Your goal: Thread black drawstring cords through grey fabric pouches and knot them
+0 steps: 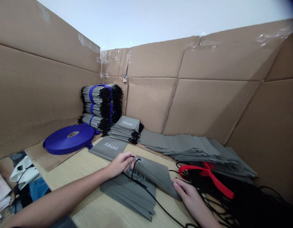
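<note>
Between my two hands a grey fabric pouch (156, 172) is stretched out, tilted above the table. My left hand (122, 163) pinches its left end, where a black cord (158, 202) loops up and trails off to the lower right. At the pouch's right end, my right hand (186, 193) grips the lower corner between thumb and fingers. Beneath lies a fanned stack of grey pouches (129, 196), its printed lettering partly covered. Another grey pouch marked INTEX (109, 147) rests flat just beyond my left hand.
A blue ribbon roll (63, 139) lies at the left, near bundled pouches (99, 107) tied with blue ribbon. A smaller pouch stack (125, 128) stands beside them. Layered grey pouches (196, 147) line the back. Black cords (253, 202) with a red ribbon (218, 180) heap at right. Cardboard walls (151, 101) enclose the table.
</note>
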The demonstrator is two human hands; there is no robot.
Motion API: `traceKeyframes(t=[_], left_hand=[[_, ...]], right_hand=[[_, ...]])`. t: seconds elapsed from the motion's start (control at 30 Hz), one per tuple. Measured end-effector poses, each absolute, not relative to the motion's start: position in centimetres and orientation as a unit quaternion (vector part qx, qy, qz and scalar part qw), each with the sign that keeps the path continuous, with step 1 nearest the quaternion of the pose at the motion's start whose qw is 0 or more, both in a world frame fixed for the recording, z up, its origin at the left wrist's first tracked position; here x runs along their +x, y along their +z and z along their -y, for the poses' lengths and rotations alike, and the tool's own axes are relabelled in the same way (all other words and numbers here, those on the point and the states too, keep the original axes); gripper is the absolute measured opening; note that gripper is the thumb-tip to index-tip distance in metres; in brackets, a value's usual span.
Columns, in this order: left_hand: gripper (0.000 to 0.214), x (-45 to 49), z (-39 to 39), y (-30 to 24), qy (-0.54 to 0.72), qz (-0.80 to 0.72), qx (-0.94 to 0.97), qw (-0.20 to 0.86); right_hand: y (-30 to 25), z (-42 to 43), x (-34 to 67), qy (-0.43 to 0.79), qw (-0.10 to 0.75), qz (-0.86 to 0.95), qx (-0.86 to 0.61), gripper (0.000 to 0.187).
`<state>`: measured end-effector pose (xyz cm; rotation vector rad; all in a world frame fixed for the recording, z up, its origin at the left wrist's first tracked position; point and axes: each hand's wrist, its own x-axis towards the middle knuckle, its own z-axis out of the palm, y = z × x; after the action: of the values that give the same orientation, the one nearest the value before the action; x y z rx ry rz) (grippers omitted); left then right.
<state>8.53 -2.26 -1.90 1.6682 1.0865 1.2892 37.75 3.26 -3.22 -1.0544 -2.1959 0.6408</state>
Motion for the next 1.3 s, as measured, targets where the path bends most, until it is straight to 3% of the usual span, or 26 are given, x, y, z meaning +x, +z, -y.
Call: traceKeyframes(t=[0.23,0.4,0.5,0.67,0.87,1.17,1.3], left_hand=[[0.021,8.1,3.2,-0.8,0.427,-0.473,0.747,0.19],[0.021,8.3,3.6,-0.7,0.435,-0.472,0.753,0.144],[0.021,8.8,3.6,-0.8,0.495,-0.457,0.718,0.176],[0.036,9.5,2.4,-1.4,0.597,-0.454,0.571,0.334],[0.04,8.7,0.9,-2.3,0.656,-0.462,0.503,0.321],[0.037,5.1,-0.1,-2.1,0.696,-0.533,0.45,0.171],[0.055,5.0,0.7,-1.5,0.683,-0.567,0.456,0.063]], right_hand=[[-3.0,-3.1,37.6,0.261,0.29,0.83,-0.399,0.034],[-3.1,-3.0,37.5,0.23,0.267,0.851,-0.388,0.036],[-2.8,-2.7,37.4,0.212,0.264,0.855,-0.393,0.036],[-2.6,-2.4,37.4,0.222,0.257,0.853,-0.396,0.034],[-2.8,-2.9,38.1,0.212,0.253,0.85,-0.412,0.023],[-1.4,-2.4,38.8,0.185,0.317,0.821,-0.438,0.038],[-1.5,-2.4,38.7,0.212,0.347,0.8,-0.441,0.039]])
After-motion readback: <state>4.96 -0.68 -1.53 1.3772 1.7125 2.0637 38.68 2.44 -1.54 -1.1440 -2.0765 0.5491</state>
